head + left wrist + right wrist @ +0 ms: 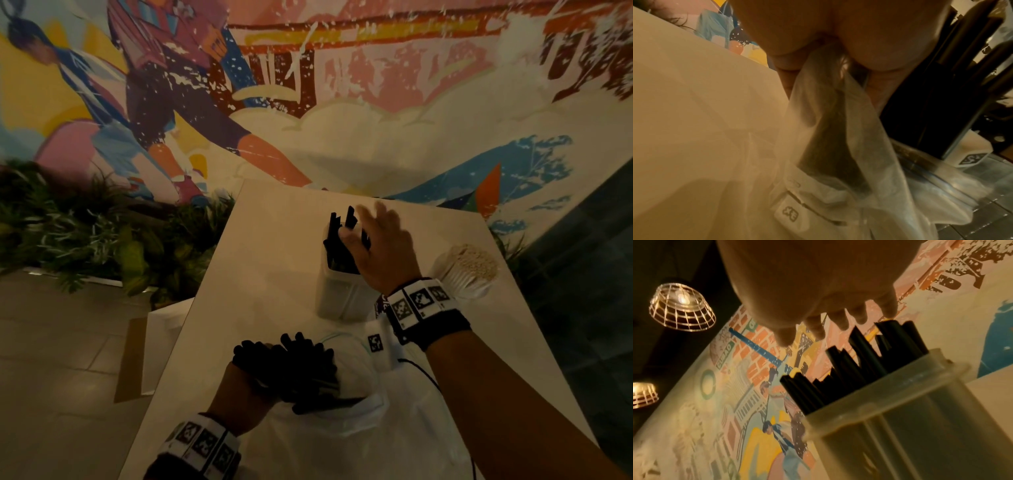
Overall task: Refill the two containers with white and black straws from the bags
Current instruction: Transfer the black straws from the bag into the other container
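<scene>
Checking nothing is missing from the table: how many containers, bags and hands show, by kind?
Containers: 2, one with black straws, one with pale straws.
Bags clearly visible: 1, the bag of black straws, gripped by the left hand.
Hands: 2, the right hand open over the straws.
Total: 5.

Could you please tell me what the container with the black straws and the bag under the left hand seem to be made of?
Container: likely frosted, translucent rigid plastic; straws show dimly through its wall. Bag: thin, clear plastic film, crinkled and glossy.
</scene>
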Motion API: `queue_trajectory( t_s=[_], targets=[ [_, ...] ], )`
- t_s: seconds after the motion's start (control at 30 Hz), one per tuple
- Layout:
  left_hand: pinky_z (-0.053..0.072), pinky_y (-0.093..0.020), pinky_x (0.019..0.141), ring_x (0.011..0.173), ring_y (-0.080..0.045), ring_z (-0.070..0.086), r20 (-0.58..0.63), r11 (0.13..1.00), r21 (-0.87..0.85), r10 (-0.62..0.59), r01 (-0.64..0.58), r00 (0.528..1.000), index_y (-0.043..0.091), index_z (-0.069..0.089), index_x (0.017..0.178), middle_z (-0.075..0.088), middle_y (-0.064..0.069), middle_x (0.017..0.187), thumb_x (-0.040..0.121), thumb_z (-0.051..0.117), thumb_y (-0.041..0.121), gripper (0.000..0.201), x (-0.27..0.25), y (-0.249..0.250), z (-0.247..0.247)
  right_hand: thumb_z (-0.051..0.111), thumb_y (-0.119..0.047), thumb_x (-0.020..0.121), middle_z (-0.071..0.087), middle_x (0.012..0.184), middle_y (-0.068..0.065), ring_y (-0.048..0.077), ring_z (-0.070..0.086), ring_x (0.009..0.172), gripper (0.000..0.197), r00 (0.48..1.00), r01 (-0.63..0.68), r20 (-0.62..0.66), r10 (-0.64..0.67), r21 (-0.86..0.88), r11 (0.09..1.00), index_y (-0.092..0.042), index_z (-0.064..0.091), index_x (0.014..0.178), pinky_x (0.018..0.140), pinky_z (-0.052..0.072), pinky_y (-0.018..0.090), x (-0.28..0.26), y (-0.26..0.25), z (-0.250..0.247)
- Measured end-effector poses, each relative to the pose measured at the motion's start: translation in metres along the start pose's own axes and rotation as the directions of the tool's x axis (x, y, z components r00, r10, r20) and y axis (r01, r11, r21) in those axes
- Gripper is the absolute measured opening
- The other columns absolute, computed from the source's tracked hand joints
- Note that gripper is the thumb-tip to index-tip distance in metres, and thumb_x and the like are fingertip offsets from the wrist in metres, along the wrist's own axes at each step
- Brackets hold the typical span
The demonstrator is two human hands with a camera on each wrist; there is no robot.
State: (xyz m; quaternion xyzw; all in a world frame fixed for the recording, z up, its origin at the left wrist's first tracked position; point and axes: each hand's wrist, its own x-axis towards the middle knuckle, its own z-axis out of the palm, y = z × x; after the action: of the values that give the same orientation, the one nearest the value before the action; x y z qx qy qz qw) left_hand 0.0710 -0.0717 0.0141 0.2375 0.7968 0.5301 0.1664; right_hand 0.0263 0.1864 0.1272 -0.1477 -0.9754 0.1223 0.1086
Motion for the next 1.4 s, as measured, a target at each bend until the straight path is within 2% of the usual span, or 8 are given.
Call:
queue_trajectory(
  t_s=[0.1, 0.3, 0.47, 0.63, 0.8, 0.9, 1.03, 1.4],
  targets=[
    [0.044, -0.013, 0.078, 0.084, 0.016, 0.051, 0.071, 0.999, 0.011, 0.031, -0.032, 0.997, 0.063, 0.053, 0.079, 0.050, 0.048, 0.092, 0.063, 0.068, 0.038, 0.034, 0.001, 0.003, -0.003, 0.026, -0.066, 0.091, 0.026, 0.153, 0.004, 0.030, 0.014, 0.143, 0.067, 0.992, 0.006, 0.125, -0.002, -0.032, 0.999, -0.025, 0.030, 0.144, 0.111, 0.024, 0.053, -0.005, 0.005, 0.010],
    [0.042, -0.009, 0.074, 0.084, 0.020, 0.049, 0.085, 0.997, 0.030, 0.073, -0.075, 0.994, 0.074, 0.043, 0.082, 0.049, 0.048, 0.093, 0.062, 0.063, 0.041, 0.043, 0.001, 0.009, -0.001, 0.066, -0.042, 0.083, 0.048, 0.142, 0.001, 0.017, 0.044, 0.130, 0.062, 0.973, 0.060, -0.226, 0.057, 0.479, 0.876, -0.022, 0.045, 0.138, 0.107, 0.039, 0.039, -0.052, 0.002, -0.021],
    [0.048, -0.013, 0.075, 0.088, 0.012, 0.054, 0.041, 0.995, 0.023, 0.100, -0.101, 0.994, 0.070, 0.049, 0.089, 0.054, 0.041, 0.098, 0.066, 0.061, 0.043, 0.038, 0.002, 0.011, -0.006, 0.085, -0.034, 0.065, 0.033, 0.145, -0.029, -0.007, 0.039, 0.128, 0.109, 0.913, -0.033, 0.327, -0.245, 0.657, 0.753, -0.051, 0.012, 0.145, 0.100, 0.046, 0.028, -0.135, -0.001, -0.030],
    [0.056, -0.023, 0.075, 0.085, 0.011, 0.057, 0.041, 1.000, 0.031, -0.004, 0.003, 0.999, 0.051, 0.058, 0.087, 0.063, 0.034, 0.083, 0.087, 0.065, 0.024, 0.027, 0.006, 0.006, -0.003, 0.087, -0.051, 0.054, 0.006, 0.141, -0.045, -0.010, 0.022, 0.133, 0.132, 0.837, -0.099, 0.502, -0.219, 0.532, 0.841, -0.066, -0.020, 0.131, 0.110, 0.031, 0.020, -0.173, -0.011, 0.002],
    [0.048, -0.024, 0.094, 0.093, 0.022, 0.049, 0.121, 0.998, 0.050, 0.034, -0.040, 0.992, 0.064, 0.054, 0.105, 0.058, 0.044, 0.085, 0.076, 0.070, 0.048, 0.037, 0.005, 0.011, 0.005, 0.075, -0.050, 0.071, 0.032, 0.125, -0.044, -0.012, 0.044, 0.116, 0.097, 0.938, -0.026, 0.298, -0.176, 0.566, 0.824, -0.064, 0.001, 0.132, 0.100, 0.043, 0.015, -0.171, -0.012, 0.038],
    [0.035, 0.002, 0.089, 0.102, 0.030, 0.041, 0.132, 0.998, -0.027, 0.062, -0.059, 0.989, 0.047, 0.040, 0.128, 0.046, 0.056, 0.104, 0.048, 0.067, 0.079, 0.090, 0.001, 0.018, 0.004, 0.068, -0.055, 0.077, 0.046, 0.131, -0.033, -0.008, 0.050, 0.117, 0.082, 0.946, 0.012, 0.254, -0.202, 0.593, 0.805, -0.054, 0.014, 0.140, 0.099, 0.046, 0.021, -0.168, -0.012, 0.049],
    [0.037, 0.001, 0.090, 0.108, 0.022, 0.045, 0.115, 0.995, -0.077, 0.074, -0.065, 0.991, 0.019, 0.045, 0.130, 0.054, 0.039, 0.115, 0.043, 0.074, 0.075, 0.107, -0.002, 0.007, 0.002, 0.061, -0.054, 0.083, 0.049, 0.132, -0.024, -0.003, 0.052, 0.117, 0.070, 0.953, 0.038, 0.224, -0.205, 0.581, 0.813, -0.052, 0.019, 0.138, 0.097, 0.047, 0.022, -0.167, -0.011, 0.052],
    [0.048, -0.006, 0.076, 0.089, 0.006, 0.064, -0.035, 0.966, -0.227, 0.122, -0.127, 0.992, 0.029, 0.070, 0.096, 0.069, 0.024, 0.097, 0.037, 0.082, 0.068, 0.071, 0.003, 0.014, 0.005, 0.045, -0.062, 0.088, 0.064, 0.117, -0.009, 0.006, 0.061, 0.104, 0.055, 0.963, 0.071, 0.167, -0.209, 0.593, 0.802, -0.027, 0.048, 0.130, 0.089, 0.052, 0.027, -0.167, -0.009, 0.053]
  ],
)
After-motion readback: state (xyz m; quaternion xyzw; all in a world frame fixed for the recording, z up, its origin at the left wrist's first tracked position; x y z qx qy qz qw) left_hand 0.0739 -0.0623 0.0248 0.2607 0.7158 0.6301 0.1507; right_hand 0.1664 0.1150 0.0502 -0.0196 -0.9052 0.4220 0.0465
